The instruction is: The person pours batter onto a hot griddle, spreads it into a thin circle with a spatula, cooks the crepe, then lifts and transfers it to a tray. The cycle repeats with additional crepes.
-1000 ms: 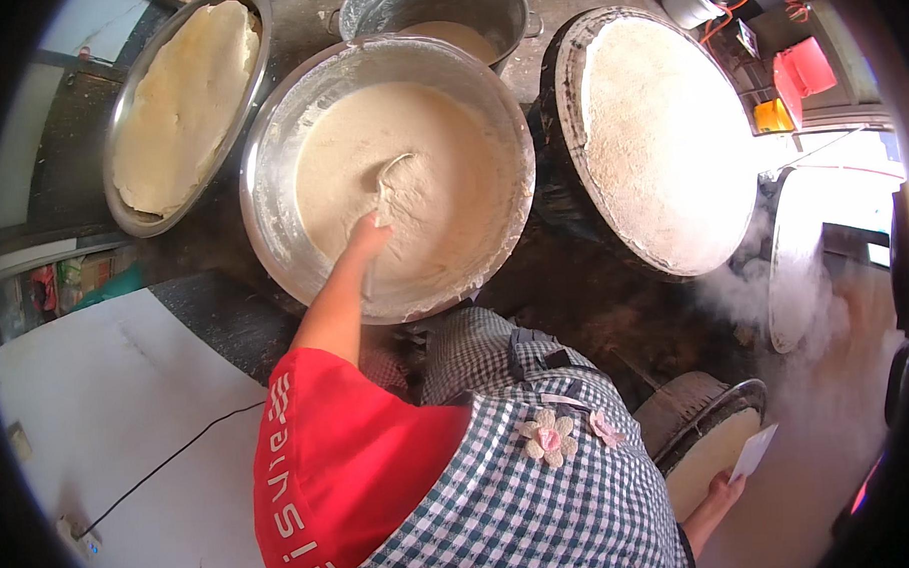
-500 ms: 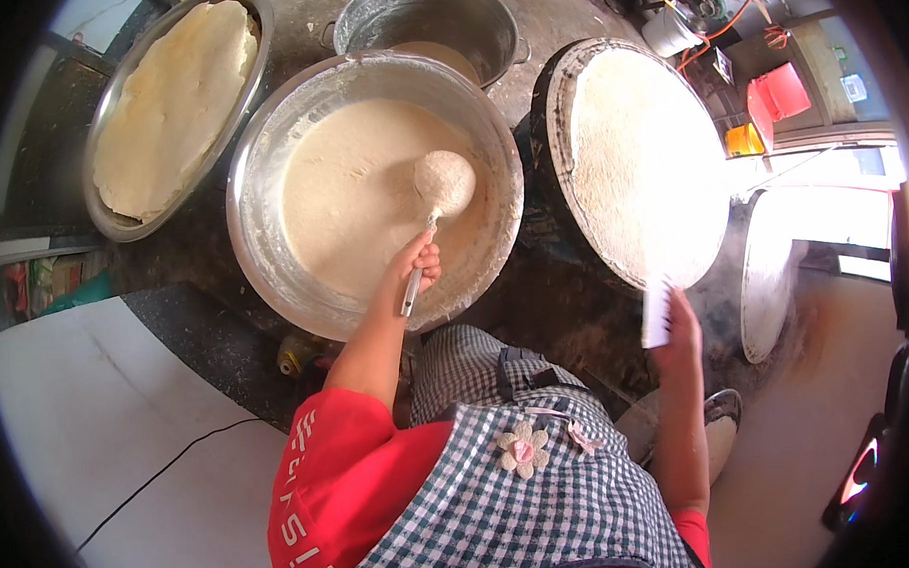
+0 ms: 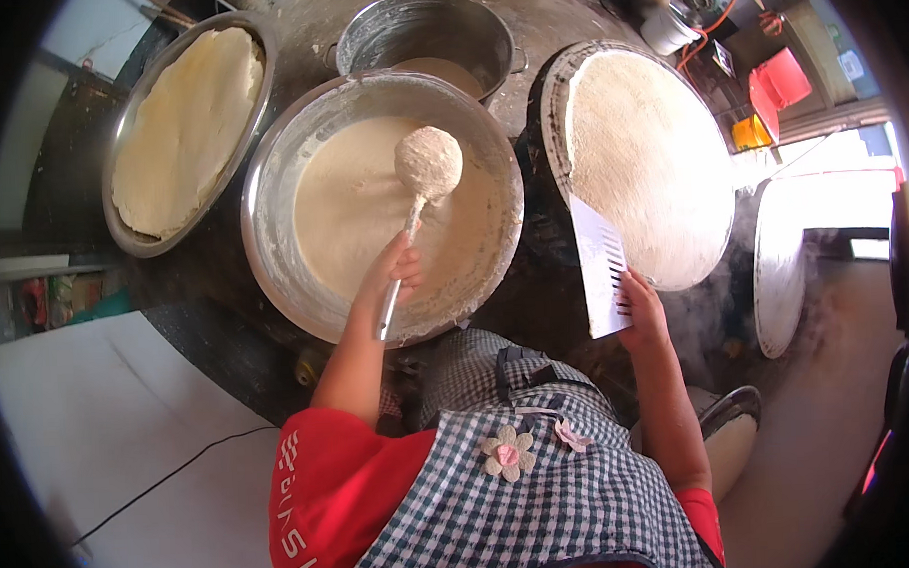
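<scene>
Currently facing a metal tray [image 3: 133,240] bearing a pale flat sheet [image 3: 184,133] at far left. Next, wrapping the left hand [image 3: 399,266] round the handle of a batter-coated ladle [image 3: 429,163], holding it over the wide metal basin [image 3: 272,230] of batter [image 3: 341,198]. Farther right, clasping a flat white slotted scraper [image 3: 596,264] by its right edge in the right hand [image 3: 644,312], near a round griddle [image 3: 556,130] bearing a pale layer [image 3: 645,157].
</scene>
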`<control>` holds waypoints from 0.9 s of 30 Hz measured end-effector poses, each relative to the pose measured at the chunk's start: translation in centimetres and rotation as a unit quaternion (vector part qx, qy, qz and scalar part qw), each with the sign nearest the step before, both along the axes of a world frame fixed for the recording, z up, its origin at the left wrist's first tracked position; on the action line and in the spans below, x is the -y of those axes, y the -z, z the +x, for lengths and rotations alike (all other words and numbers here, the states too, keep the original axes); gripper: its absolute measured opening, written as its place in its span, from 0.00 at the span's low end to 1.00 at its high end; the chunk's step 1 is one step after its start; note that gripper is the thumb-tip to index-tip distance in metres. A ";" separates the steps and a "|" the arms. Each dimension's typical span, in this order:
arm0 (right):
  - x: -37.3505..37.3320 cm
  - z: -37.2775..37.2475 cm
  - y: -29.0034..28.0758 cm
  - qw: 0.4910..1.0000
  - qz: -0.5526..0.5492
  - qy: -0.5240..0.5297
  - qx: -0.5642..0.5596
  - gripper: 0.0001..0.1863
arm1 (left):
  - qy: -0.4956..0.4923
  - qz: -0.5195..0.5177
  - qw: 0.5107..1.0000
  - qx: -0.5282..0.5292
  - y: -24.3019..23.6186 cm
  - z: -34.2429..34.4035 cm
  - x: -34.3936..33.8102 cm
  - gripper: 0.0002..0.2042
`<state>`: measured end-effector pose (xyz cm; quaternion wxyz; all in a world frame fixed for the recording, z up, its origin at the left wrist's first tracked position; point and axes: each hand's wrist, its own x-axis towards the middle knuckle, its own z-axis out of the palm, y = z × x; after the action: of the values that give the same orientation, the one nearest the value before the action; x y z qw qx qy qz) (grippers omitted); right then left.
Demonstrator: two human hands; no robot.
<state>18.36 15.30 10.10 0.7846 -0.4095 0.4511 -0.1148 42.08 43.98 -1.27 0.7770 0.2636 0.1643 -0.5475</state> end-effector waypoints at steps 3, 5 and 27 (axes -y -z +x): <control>1.0 -3.0 0.2 0.999 0.004 0.008 0.039 0.18 | 0.039 -0.006 0.997 0.065 -2.4 0.8 -0.1 0.23; 1.8 -5.0 0.4 0.999 -0.002 0.034 0.017 0.18 | 0.054 -0.004 0.995 0.084 -4.4 1.4 0.5 0.24; 27.9 -45.9 6.2 0.910 -0.021 0.408 0.074 0.14 | 0.468 -0.075 0.874 0.103 -22.2 -32.5 55.4 0.18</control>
<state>-27.57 -12.55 3.93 0.6915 -0.1964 0.5168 -0.4649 9.61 -11.42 20.90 0.4597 0.3056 -0.1009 -0.8277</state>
